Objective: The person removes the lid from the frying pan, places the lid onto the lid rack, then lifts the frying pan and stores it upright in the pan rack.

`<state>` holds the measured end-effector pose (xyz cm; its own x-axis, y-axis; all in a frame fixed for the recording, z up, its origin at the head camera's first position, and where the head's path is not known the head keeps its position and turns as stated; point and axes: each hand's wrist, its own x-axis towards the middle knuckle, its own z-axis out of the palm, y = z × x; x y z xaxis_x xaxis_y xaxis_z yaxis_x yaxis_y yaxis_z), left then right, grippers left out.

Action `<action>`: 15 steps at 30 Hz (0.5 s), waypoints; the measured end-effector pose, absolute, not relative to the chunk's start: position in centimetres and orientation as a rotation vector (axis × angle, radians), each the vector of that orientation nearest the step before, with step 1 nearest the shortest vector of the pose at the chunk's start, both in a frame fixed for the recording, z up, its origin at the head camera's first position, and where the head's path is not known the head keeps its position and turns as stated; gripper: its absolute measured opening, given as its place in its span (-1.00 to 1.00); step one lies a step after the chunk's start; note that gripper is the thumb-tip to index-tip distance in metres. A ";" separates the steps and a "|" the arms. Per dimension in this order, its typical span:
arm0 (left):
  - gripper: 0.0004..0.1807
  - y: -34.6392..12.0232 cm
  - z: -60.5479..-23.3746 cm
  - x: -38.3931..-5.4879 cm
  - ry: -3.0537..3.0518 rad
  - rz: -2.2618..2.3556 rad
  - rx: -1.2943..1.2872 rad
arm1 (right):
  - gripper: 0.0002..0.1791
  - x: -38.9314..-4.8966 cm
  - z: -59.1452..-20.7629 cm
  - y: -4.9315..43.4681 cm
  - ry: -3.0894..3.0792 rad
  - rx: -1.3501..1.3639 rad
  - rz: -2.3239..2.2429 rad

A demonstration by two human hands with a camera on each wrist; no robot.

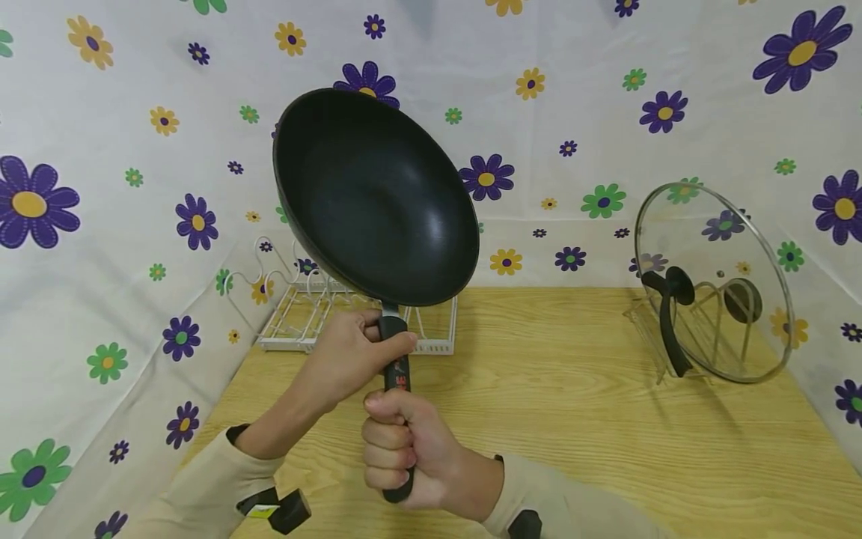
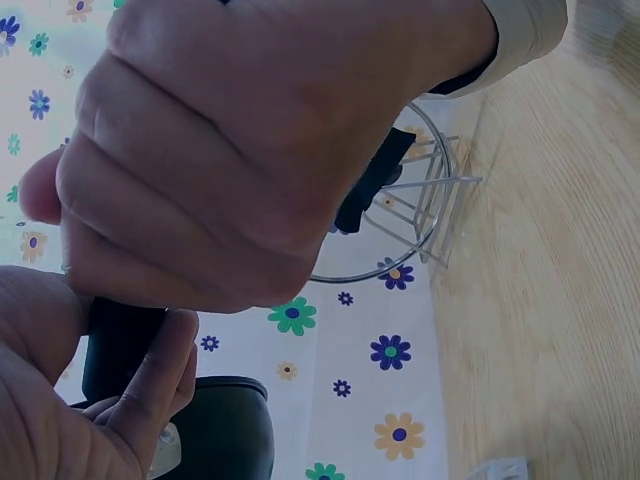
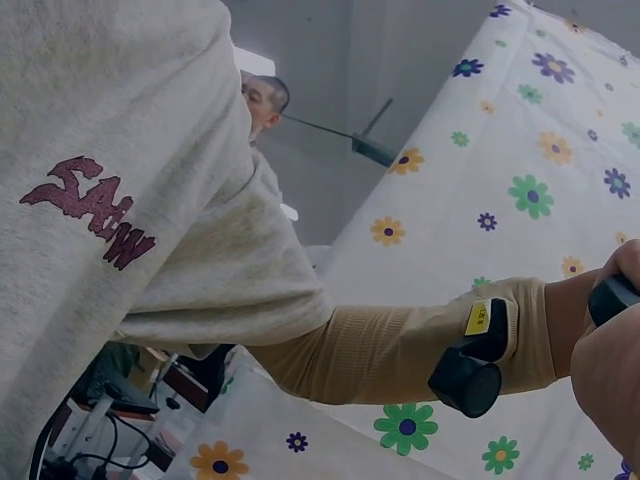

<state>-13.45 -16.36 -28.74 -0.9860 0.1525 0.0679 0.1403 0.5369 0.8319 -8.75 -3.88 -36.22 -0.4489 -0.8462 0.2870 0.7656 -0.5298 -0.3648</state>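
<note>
A black wok (image 1: 377, 202) is held up above the table, tilted so that its dark inside faces the head camera. My right hand (image 1: 420, 449) grips the lower end of its black handle (image 1: 397, 367), fingers wrapped round it. Higher up, close below the pan, my left hand (image 1: 357, 352) holds the same handle between thumb and fingers. In the left wrist view the right fist (image 2: 200, 160) covers much of the handle, and the left hand (image 2: 60, 390) shows under it, near the wok's outer side (image 2: 230, 430).
Behind the wok, a white wire dish rack (image 1: 289, 322) stands at the table's back left. On the right a glass lid (image 1: 714, 284) with a black handle leans in a wire stand (image 1: 723, 322). Flowered cloth (image 1: 572, 90) hangs round the wooden table (image 1: 559, 419).
</note>
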 end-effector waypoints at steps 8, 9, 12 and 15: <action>-0.69 -17.0 -27.8 -13.5 2.795 1.379 0.269 | -0.46 -9.2 -36.4 -4.8 0.076 -0.629 -2.035; -0.68 -17.1 -27.7 -13.5 2.806 1.362 0.266 | -0.46 -9.3 -36.4 -4.9 0.064 -0.639 -2.030; -0.69 -17.4 -27.5 -13.5 2.830 1.325 0.256 | -0.46 -9.5 -36.4 -5.3 0.031 -0.662 -2.018; -0.69 -17.7 -27.4 -13.5 2.845 1.299 0.246 | -0.46 -9.6 -36.5 -5.6 0.008 -0.663 -2.009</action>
